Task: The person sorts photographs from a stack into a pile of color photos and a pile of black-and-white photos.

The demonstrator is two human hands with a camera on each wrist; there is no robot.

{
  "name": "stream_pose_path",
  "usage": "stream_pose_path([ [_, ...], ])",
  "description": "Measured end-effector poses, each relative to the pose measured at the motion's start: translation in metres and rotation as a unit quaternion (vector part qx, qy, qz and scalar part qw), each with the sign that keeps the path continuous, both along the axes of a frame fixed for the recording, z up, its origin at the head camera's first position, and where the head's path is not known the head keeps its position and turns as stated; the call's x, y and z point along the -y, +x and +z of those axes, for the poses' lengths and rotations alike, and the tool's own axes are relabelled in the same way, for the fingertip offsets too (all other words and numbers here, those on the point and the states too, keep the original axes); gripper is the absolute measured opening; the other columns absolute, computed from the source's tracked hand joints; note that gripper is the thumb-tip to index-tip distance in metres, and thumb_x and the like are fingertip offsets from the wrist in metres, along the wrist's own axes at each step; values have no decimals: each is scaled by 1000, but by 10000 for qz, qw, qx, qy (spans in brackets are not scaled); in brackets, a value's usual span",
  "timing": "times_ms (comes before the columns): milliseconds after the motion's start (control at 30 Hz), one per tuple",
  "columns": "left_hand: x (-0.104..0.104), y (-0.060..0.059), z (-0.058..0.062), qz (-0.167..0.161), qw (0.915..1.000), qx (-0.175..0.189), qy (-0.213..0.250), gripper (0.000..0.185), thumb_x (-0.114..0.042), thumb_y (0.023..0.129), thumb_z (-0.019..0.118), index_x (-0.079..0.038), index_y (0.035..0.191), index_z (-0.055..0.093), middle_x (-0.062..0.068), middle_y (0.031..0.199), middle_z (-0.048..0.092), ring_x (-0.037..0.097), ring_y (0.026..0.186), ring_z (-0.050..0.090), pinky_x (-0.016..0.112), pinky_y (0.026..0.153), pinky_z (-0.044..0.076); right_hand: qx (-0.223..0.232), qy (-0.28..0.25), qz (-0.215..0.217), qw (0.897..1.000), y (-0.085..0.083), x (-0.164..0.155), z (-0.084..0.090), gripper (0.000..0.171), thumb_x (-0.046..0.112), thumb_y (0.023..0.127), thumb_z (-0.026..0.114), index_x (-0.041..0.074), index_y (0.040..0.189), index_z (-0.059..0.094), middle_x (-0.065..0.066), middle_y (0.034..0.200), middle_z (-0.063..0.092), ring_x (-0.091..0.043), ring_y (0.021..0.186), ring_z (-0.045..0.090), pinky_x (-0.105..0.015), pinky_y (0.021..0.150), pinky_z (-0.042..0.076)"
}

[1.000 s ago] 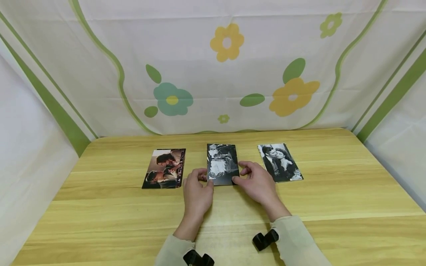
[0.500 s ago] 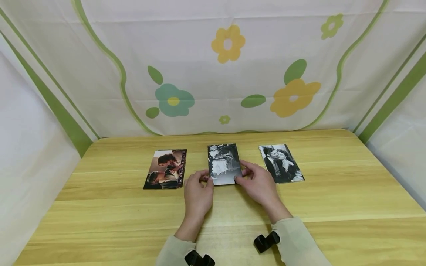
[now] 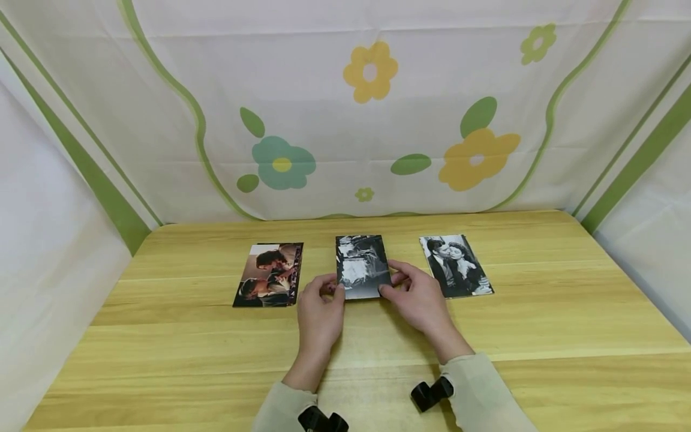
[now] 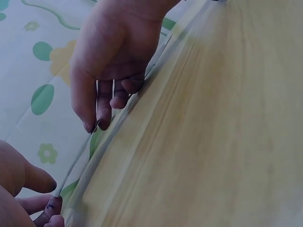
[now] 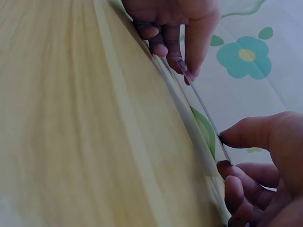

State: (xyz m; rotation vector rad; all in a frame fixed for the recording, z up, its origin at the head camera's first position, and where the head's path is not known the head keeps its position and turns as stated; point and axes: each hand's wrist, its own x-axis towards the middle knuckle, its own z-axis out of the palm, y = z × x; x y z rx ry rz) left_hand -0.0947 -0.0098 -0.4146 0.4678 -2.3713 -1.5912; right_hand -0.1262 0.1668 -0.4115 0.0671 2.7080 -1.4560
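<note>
Wooden table point(image 3: 540, 312): middle photo point(image 3: 360, 267) pinched between left hand point(image 3: 320, 312), right hand point(image 3: 420, 300).

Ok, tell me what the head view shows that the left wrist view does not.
Only the head view shows the three photos in a row: the colour photo, the middle photo face on, and the black-and-white couple photo. Only the left wrist view shows the middle photo edge-on, its thin edge pinched between fingertips. Both show the left hand, the right hand, the wooden table and the flowered cloth.
</note>
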Motion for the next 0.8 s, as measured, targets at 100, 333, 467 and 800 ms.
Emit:
stream_pose_path([
  [100, 1, 0, 0, -28, 10000, -72, 18, 25, -2, 96, 72, -3, 120, 78, 13, 98, 71, 18, 82, 58, 28, 76, 46, 5, -95, 9, 10000, 0, 0, 0, 58, 20, 93, 82, 12, 148, 66, -9, 112, 74, -17, 86, 63, -30, 76, 49],
  [333, 3, 1, -1, -104, 9998, -173, 26, 24, 1, 95, 72, -1, 118, 79, 13, 96, 73, 18, 82, 60, 29, 76, 50, 5, -126, -11, 9999, -1, 2, 2, 57, 18, 94, 81, 13, 148, 66, -9, 111, 73, -17, 86, 62, -31, 76, 48],
  [467, 4, 1, 0, -133, 9997, -149, 103, 24, 0, 95, 72, -2, 118, 80, 13, 96, 75, 17, 81, 61, 29, 75, 49, 37, -171, -46, 9998, -1, 2, 2, 56, 18, 94, 81, 14, 148, 66, -9, 112, 73, -18, 88, 62, -31, 76, 49],
  [800, 4, 0, 4, -140, 9988, 69, 463, 23, -1, 96, 72, -3, 118, 79, 12, 99, 75, 17, 84, 60, 26, 75, 48, 105, -245, -47, 9996, 1, 0, 7, 57, 19, 94, 81, 16, 149, 65, -10, 114, 72, -20, 94, 65, -31, 79, 51],
])
